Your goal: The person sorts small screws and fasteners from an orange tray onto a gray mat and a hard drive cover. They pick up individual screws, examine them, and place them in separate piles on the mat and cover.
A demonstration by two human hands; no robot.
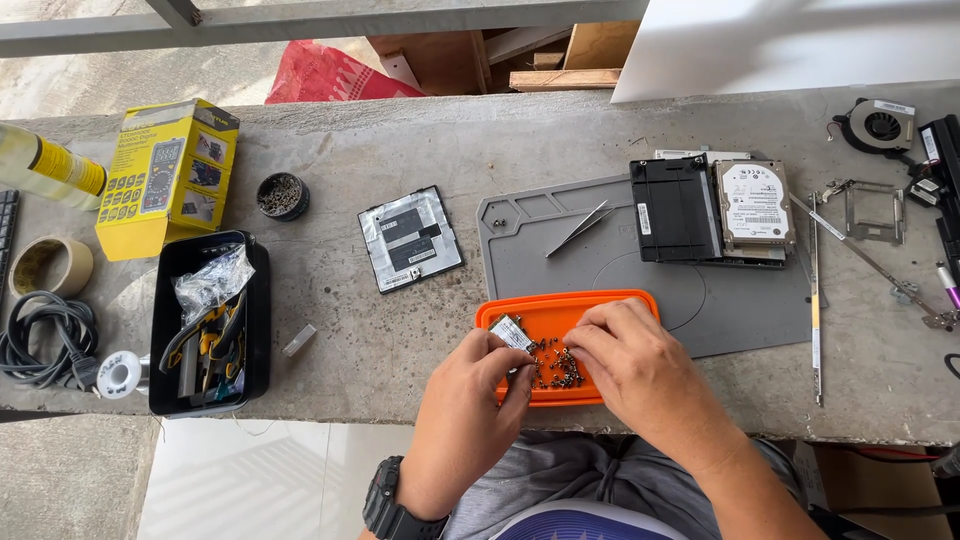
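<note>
An orange plastic tray [560,308] lies at the near edge of the concrete bench, with several small dark screws [556,368] heaped in it. My left hand [470,410], with a black watch on its wrist, pinches a small silvery rectangular part [512,332] over the tray's left side. My right hand [630,365] rests over the tray's right side, its fingertips closed among the screws. Whether a screw sits between those fingertips is hidden.
A grey work mat [650,290] behind the tray carries tweezers [580,228], a black module [672,208] and a hard drive [755,205]. A black cover plate [410,238], screw cup [282,195], black tool box [208,325], yellow carton [170,175], tape roll [50,265], cooling fan [878,125] and metal brackets [870,215] lie around.
</note>
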